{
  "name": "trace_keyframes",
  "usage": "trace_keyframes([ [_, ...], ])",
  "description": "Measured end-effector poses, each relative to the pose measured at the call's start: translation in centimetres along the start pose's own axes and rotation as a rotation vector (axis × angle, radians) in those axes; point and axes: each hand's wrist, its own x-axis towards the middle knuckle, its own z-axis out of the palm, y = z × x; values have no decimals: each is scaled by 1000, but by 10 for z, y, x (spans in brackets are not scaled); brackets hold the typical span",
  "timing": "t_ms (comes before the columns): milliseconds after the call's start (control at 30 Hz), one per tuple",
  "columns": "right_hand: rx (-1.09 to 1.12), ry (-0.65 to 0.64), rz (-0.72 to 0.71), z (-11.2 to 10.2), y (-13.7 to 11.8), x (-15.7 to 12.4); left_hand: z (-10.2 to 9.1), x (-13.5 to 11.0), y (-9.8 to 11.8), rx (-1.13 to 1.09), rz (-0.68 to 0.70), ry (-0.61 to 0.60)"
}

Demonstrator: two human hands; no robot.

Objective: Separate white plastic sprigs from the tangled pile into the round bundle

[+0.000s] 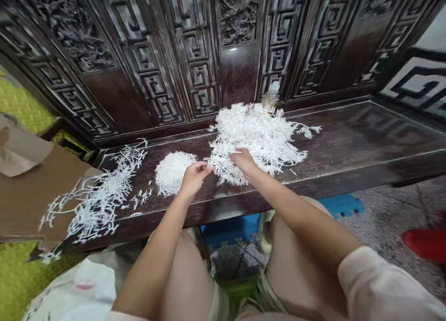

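1. In the middle of a dark wooden bench (337,147), a large heap (258,140) of thin, white, branching pieces, tangled together and piled against itself toward the back.
2. At the front left part of that heap, the right hand (242,162), fingers bent and touching the white pieces; grip on any single piece impossible to make out.
3. At the heap's left edge, the left hand (198,174), thumb and fingertips brought close together beside the outermost white tips; too small a detail to say whether pinching one or holding nothing.
4. Just behind and left of the left hand, a smaller, rounder heap (173,173) of short white pieces, more compact than the large one.
5. Farther left, long white strands (108,191), loosely tangled, running over the bench's front edge; between these and the round heap, a few scattered bits (141,197).
6. Sticking out from the large heap's right side, a separate sprig (306,130); behind the heap, partly hidden, a clear bottle (271,97) with a pale cap.
7. Along the rear, a carved wooden backrest (240,70).
8. Outward left, brown cardboard (38,186) and, lower, a white bag (78,284); below the bench, blue matting (341,204) on a speckled floor (390,214).
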Motion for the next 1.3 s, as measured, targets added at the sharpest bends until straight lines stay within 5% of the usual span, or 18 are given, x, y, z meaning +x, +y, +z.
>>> trace_keyframes([
  [67, -99, 179, -216, -2, -5, -7, 0, 1, -2, 29, 40, -27],
  [133, -188, 194, -405, -2, -8, -14, 1, 2, -4, 46, 72, -50],
  [233, -306, -112, -634, 1, -10, -23, 2, 3, -6, 47, 103, -81],
  [333, -348, -374, -599, 6, -5, -25, 1, 2, -5, 48, 109, -81],
  [500, -352, -482, -644, 9, 1, -19, -1, 0, -3, 59, 97, -46],
  [900, -492, -460, -666, 4, -2, -23, -5, 0, 0, -57, 19, -149],
  [1133, -546, -532, -672, 3, -3, -28, -9, 7, -13, 106, 22, -239],
  [1300, -479, -684, -619, -4, -13, -29, -11, 5, -9, -93, -21, -265],
])
